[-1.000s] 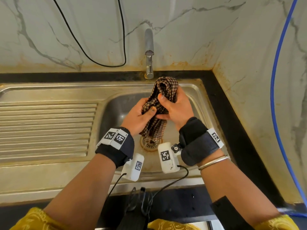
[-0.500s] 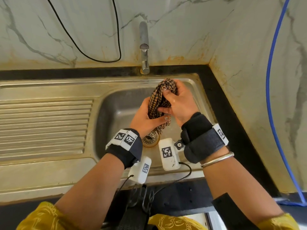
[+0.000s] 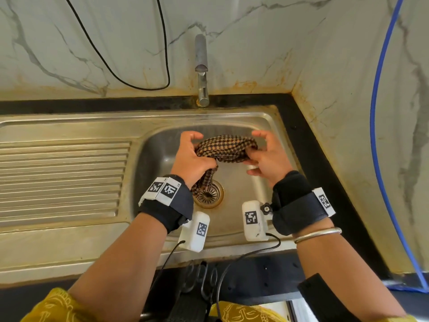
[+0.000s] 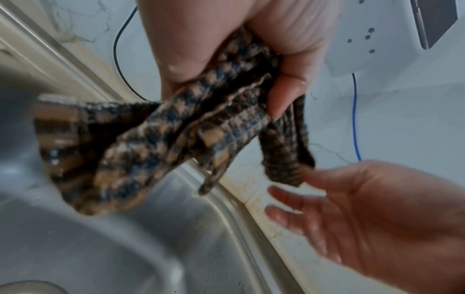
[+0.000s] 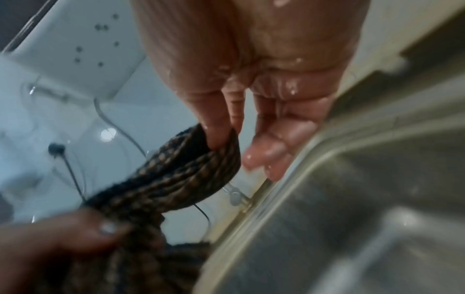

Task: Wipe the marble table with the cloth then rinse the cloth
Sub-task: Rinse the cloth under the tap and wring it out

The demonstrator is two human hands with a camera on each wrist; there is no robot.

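A wet brown-and-black checked cloth (image 3: 228, 148) is stretched sideways between both hands over the steel sink basin (image 3: 267, 122). My left hand (image 3: 196, 152) grips its left end, and a tail hangs from that fist toward the drain (image 3: 209, 194). My right hand (image 3: 260, 149) pinches the right end between thumb and forefinger, with the other fingers loosely spread. In the left wrist view the left hand (image 4: 226, 49) is curled round the bunched cloth (image 4: 163, 139). In the right wrist view the wet right hand (image 5: 251, 99) pinches a fold of the cloth (image 5: 176, 179).
The tap (image 3: 201, 66) stands at the back of the sink, and no stream shows. A ribbed drainboard (image 3: 62, 177) lies to the left. A black cable (image 3: 162, 43) hangs on the marble wall, and a blue hose (image 3: 380, 112) runs down the right wall.
The hands were close together with the cloth bunched upright. They have moved apart, and the cloth now spans sideways between them, lower over the basin.
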